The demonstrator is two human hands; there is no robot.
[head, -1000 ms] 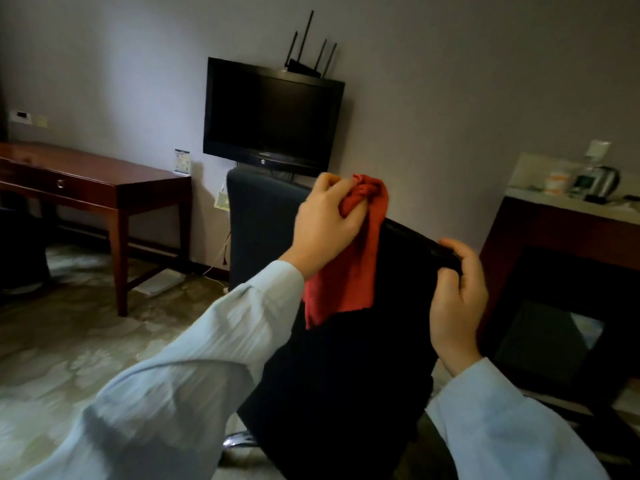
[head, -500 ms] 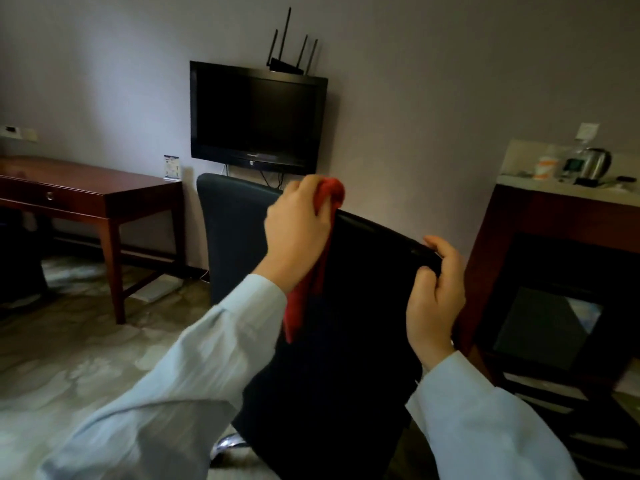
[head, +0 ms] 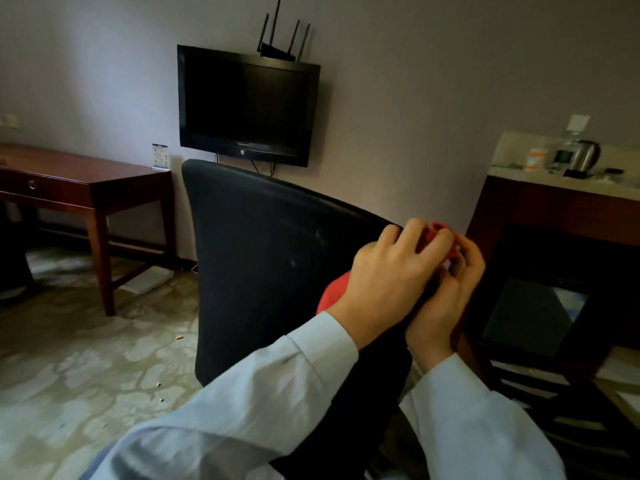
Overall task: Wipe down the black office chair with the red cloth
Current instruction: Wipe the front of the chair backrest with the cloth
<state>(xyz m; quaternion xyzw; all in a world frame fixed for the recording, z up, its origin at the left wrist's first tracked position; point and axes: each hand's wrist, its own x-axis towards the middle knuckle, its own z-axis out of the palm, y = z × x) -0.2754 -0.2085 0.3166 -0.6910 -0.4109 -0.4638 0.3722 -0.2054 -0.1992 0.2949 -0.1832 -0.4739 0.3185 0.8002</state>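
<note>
1. While working the top right corner of the black padded office chair (head: 263, 254), grips the crumpled red fabric cloth (head: 437, 235) in the left hand's (head: 388, 282) curled fingers, pressing down to rub.
2. Curls the right hand (head: 446, 308) against it, probably steadying; grasp impossible to tell.
3. Faces the chair's back, presumably for reach.

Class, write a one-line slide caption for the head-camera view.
Left hand grips the red cloth at the black office chair's top corner, right hand close beside it.
</note>
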